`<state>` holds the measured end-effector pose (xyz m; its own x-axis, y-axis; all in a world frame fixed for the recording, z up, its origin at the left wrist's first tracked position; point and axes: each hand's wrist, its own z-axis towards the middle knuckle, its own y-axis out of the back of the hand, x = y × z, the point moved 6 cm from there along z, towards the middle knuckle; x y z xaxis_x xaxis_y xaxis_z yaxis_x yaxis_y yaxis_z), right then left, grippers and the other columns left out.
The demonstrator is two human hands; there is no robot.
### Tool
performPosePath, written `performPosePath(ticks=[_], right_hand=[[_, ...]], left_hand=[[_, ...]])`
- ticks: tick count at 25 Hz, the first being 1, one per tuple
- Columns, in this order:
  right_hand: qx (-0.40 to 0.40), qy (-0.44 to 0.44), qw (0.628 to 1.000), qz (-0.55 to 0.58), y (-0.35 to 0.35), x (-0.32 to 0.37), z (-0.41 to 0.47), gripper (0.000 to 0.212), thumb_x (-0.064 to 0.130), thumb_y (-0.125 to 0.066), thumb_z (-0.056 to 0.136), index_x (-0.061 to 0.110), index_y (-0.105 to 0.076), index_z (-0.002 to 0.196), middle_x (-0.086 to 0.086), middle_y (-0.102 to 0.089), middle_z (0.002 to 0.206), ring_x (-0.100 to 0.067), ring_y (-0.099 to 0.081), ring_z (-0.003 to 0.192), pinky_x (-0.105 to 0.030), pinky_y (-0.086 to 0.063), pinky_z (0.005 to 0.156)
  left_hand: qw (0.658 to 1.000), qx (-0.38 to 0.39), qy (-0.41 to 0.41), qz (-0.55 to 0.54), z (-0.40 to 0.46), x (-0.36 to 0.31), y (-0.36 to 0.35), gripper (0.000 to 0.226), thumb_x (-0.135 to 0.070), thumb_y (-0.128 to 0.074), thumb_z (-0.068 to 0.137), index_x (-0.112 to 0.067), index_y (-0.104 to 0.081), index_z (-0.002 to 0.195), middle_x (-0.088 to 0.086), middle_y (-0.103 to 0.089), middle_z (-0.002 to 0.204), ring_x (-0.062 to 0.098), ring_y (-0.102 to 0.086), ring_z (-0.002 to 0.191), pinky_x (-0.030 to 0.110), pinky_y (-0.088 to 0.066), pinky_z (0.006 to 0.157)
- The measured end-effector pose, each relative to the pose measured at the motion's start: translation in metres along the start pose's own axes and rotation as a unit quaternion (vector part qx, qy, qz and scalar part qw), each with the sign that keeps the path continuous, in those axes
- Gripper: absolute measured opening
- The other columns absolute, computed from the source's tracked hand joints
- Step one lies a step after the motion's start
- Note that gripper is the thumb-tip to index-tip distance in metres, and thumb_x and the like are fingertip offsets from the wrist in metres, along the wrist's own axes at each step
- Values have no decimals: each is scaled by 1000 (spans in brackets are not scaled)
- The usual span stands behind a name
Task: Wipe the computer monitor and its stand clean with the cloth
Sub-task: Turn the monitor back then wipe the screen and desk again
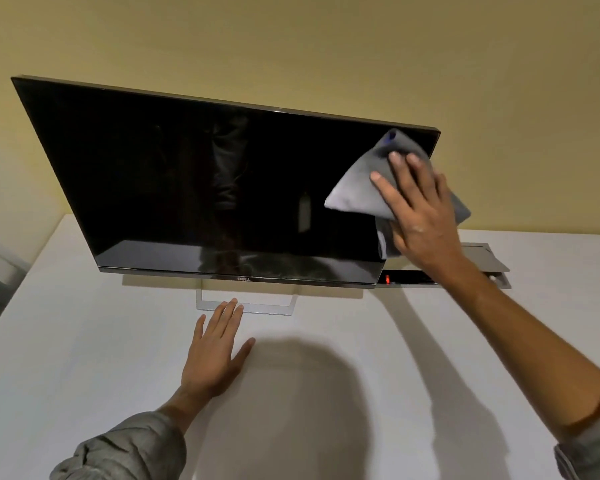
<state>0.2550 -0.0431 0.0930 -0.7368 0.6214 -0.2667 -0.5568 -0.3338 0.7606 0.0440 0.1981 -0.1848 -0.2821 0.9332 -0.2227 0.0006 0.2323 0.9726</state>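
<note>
A black computer monitor (194, 174) with a dark, switched-off screen stands on a white table, tilted back. Its silver frame stand (257, 308) shows below the bottom bezel. My right hand (420, 216) presses a grey cloth (364, 188) flat against the screen's upper right corner, fingers straight and spread. My left hand (215, 351) lies flat on the table, palm down, its fingertips touching the front bar of the stand.
The white table (84, 341) runs to a yellow wall. A flat grey device (485, 261) with a small red light lies behind the monitor's right end. The table's left edge drops off beside a pale object.
</note>
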Motion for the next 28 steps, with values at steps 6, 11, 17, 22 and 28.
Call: performPosePath(ticks=[6,11,17,22,28], right_hand=[[146,18,989,16,-59,69,-99,73,11,-62,75,15,-42,146,-10,-35,153,-31,-28,142,-51,-26,110],[232,-25,966,110,-68,140,-89,80,2,-80,66,12,-50,139,-10,-42,150,-32,-37,139,-50,-37,108],[266,30,955,126,-77,209,-32,74,15,-71,80,19,-39,146,-4,-32,156,-28,-28,144,-48,-29,112],[280,84,947,132,-94,260,-6,70,15,-75,78,19,-45,142,-3,-38,153,-26,-32,141,-45,-33,110],[255,153,944,143,-102,336,39,56,15,-62,87,13,-45,140,-7,-35,154,-27,-28,142,-45,-31,106]], left_hand=[[1000,5,-10,-16,0,-4,3,86,-74,5,88,-25,-12,156,-5,-3,165,16,0,152,44,-1,123],[999,4,-28,-38,-2,-7,10,86,-73,-1,92,-19,-26,154,1,-19,163,22,-15,151,49,-6,119],[999,25,-25,2,-6,32,24,77,-70,-30,94,-21,-29,153,0,-20,162,25,-19,150,55,-4,118],[998,43,-36,-4,-12,56,25,75,-69,-27,95,-13,-55,136,9,-54,142,29,-49,134,58,-20,115],[999,18,-31,-21,-16,55,37,66,-64,-19,95,-23,-58,129,1,-61,132,20,-50,127,50,-23,115]])
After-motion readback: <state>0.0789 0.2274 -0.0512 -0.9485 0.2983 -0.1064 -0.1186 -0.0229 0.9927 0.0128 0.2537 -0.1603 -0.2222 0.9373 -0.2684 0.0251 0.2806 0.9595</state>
